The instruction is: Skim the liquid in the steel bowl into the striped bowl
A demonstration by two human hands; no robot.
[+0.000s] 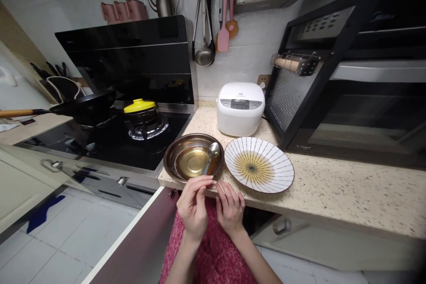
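Holds the left hand (193, 206) just in front of the steel bowl (171, 155), with loosely curled fingers pointing rightward and a narrow gap between thumb and index finger; grips nothing visible there. Has the right hand (231, 208) beside it, back upward, at the near edge of the speckled counter (336, 182), with slightly bent fingers side by side and the thumb a little apart, in a loose, fairly wide shape. Cannot tell about contact between the two hands' fingertips, nor between the right fingertips and the counter edge.

Has the steel bowl on the counter next to the cooktop (109, 142), with yellowish liquid (193, 163) inside and a metal spoon (214, 149) propped head-up toward the right side of the rim. Has the striped plate (282, 168) just right of the bowl, also on the counter, with yellowish liquid pooled over radiating dark lines. Cannot tell about contact between the two rims.

Faces a white rice cooker (240, 117) behind the plate, a yellow lid (139, 106) over a burner, a black wok (83, 104) farther left, and a ladle (204, 57) and pink spatula (223, 37) hanging on the wall. Wears a mottled red garment (213, 257).
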